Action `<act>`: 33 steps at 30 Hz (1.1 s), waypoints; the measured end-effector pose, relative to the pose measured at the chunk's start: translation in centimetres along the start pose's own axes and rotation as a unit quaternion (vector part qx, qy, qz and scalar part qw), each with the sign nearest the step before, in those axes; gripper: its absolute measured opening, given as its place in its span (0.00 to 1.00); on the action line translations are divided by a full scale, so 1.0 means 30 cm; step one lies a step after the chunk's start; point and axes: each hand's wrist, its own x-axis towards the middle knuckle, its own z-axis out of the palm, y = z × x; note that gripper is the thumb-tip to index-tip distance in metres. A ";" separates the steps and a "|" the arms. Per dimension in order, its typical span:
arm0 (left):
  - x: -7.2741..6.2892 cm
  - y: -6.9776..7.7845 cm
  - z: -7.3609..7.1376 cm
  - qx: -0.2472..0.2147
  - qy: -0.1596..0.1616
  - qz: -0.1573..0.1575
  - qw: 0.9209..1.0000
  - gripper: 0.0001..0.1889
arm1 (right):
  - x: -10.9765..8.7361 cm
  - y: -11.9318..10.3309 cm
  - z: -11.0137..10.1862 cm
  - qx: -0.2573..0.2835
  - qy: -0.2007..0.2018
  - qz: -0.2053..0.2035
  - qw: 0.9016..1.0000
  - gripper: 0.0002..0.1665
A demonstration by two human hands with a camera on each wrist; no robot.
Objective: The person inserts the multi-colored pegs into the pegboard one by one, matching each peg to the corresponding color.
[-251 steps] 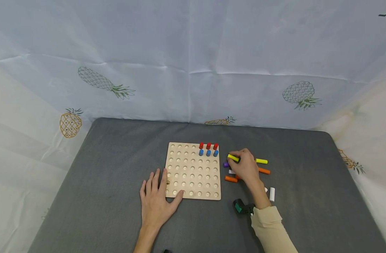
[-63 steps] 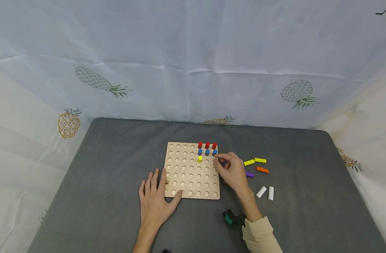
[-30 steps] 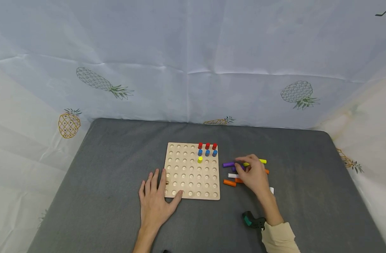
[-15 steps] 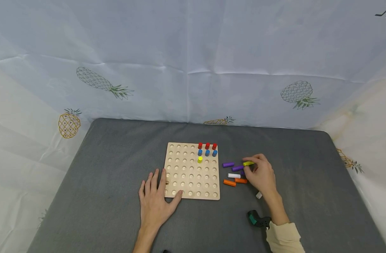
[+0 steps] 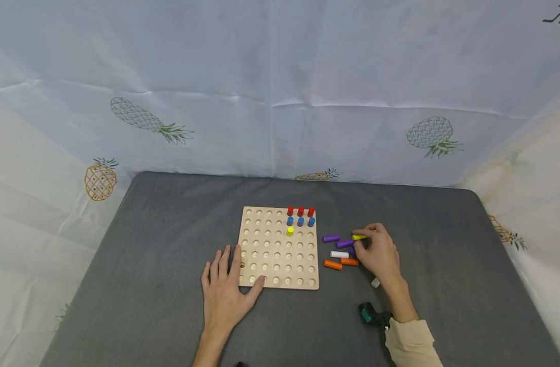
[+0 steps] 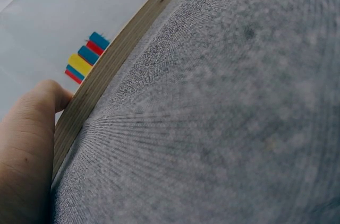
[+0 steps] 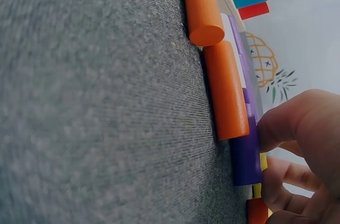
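Beyond the dark grey tablecloth (image 5: pixel 169 229), a backdrop is being formed by pale cloth (image 5: pixel 270 137) printed with pineapples. On the table, a wooden pegboard (image 5: pixel 272 249) is being touched by the left hand (image 5: pixel 227 300) – its fingers are being held straight and apart at the board's left edge, its thumb at the near edge. At the far right corner, three red pegs (image 5: pixel 300 211) are being held upright in the outermost row of holes, with three blue pegs (image 5: pixel 300 222) being held in the row just nearer. One standing yellow peg (image 5: pixel 290 232) is being held in the third row, in line with the leftmost blue one.

Right of the board, a loose yellow peg (image 5: pixel 358 237) is being pinched between the thumb and fingers of the right hand (image 5: pixel 379 255). Around it, purple pegs (image 5: pixel 345 244), a white peg (image 5: pixel 339 254) and orange pegs (image 7: pixel 227 91) are being borne on their sides by the tablecloth. Another white peg (image 5: pixel 375 283) is being partly covered by the right forearm – and a black-and-green device (image 5: pixel 373 317) is being worn near the beige sleeve (image 5: pixel 409 339).
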 end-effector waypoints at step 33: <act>0.001 -0.001 0.003 -0.002 -0.003 -0.001 1.000 0.50 | -0.004 -0.001 0.009 -0.008 0.007 -0.002 1.000 0.15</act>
